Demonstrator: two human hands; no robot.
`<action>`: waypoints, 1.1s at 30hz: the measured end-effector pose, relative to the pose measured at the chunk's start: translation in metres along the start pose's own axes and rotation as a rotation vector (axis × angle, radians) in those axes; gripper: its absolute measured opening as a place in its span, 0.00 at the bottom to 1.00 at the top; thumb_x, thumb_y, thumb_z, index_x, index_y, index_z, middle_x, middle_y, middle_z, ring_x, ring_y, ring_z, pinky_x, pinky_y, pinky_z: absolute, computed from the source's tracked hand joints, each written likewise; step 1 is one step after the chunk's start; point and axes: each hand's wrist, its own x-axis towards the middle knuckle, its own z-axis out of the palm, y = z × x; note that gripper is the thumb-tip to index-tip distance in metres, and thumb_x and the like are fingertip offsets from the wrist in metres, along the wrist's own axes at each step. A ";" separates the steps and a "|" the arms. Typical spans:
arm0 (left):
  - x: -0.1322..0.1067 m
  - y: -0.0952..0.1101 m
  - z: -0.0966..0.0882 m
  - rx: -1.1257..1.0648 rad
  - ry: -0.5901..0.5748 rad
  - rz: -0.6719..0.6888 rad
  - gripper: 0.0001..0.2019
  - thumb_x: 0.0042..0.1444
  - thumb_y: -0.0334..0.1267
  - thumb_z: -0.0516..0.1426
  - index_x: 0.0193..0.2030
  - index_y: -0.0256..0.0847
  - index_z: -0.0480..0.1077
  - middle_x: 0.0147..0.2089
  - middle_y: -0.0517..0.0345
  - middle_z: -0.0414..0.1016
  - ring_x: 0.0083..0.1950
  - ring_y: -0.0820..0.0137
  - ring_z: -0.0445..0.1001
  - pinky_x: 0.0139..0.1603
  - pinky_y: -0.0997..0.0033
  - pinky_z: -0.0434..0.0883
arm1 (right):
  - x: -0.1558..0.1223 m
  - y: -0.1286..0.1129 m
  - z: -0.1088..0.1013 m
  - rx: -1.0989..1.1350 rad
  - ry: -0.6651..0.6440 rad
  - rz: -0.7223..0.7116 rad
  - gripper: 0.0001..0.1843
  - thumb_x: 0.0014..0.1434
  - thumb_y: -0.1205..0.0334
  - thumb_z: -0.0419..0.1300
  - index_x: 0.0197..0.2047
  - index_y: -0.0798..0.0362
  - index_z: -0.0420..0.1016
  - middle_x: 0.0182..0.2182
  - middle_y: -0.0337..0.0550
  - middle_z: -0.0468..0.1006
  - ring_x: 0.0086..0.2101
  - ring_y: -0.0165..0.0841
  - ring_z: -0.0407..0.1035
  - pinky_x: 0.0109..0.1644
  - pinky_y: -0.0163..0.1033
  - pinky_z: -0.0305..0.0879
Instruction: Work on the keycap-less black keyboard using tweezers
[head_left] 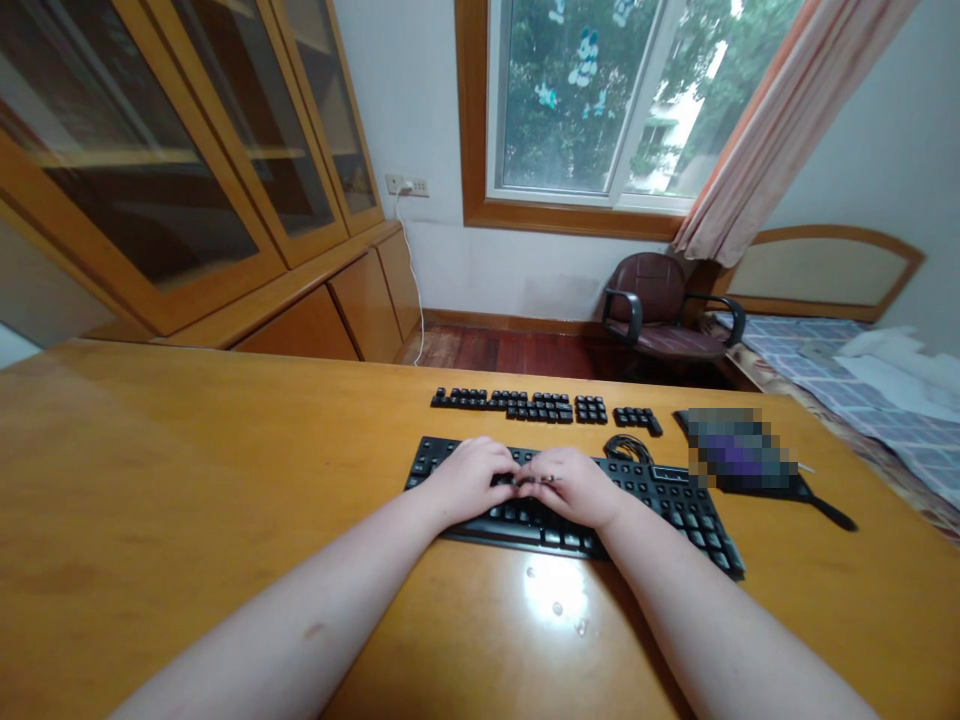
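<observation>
A black keyboard (pixel 675 500) lies on the wooden desk (pixel 187 480) in front of me. Both hands rest on its middle. My left hand (pixel 469 478) is curled, its fingers pressed on the keys. My right hand (pixel 574 487) is closed in a pinch on a small thin tool (pixel 536 481), which points toward the left hand's fingertips. Beyond the keyboard, rows of loose black keycaps (pixel 525 404) are lined up on the desk, with smaller groups (pixel 637 417) to their right.
A black cable coil (pixel 626 446) lies by the keyboard's far edge. A blurred dark object (pixel 739 455) with a black handle (pixel 829 512) sits at the right. Past the desk stand a brown office chair (pixel 664 310), a bed (pixel 847 370) and glass-door cabinets (pixel 225 170).
</observation>
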 end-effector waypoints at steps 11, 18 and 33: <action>-0.001 -0.002 0.005 -0.017 0.025 0.001 0.09 0.55 0.43 0.56 0.40 0.44 0.73 0.39 0.57 0.75 0.44 0.67 0.70 0.47 0.67 0.63 | -0.003 0.004 -0.004 0.095 0.304 0.366 0.12 0.62 0.61 0.49 0.35 0.53 0.73 0.22 0.39 0.75 0.21 0.29 0.69 0.28 0.34 0.66; -0.002 -0.001 0.004 -0.089 0.108 -0.144 0.17 0.47 0.42 0.62 0.43 0.41 0.67 0.39 0.57 0.72 0.41 0.66 0.70 0.42 0.68 0.66 | 0.002 0.010 0.003 0.163 0.283 0.501 0.12 0.62 0.59 0.50 0.30 0.53 0.70 0.20 0.37 0.72 0.20 0.28 0.68 0.28 0.33 0.64; 0.000 -0.006 0.007 -0.018 0.060 0.028 0.09 0.55 0.43 0.56 0.36 0.42 0.74 0.37 0.58 0.74 0.41 0.68 0.70 0.45 0.68 0.63 | -0.002 0.003 0.007 -0.036 0.055 0.139 0.11 0.61 0.60 0.52 0.37 0.52 0.75 0.33 0.44 0.80 0.35 0.33 0.74 0.42 0.36 0.68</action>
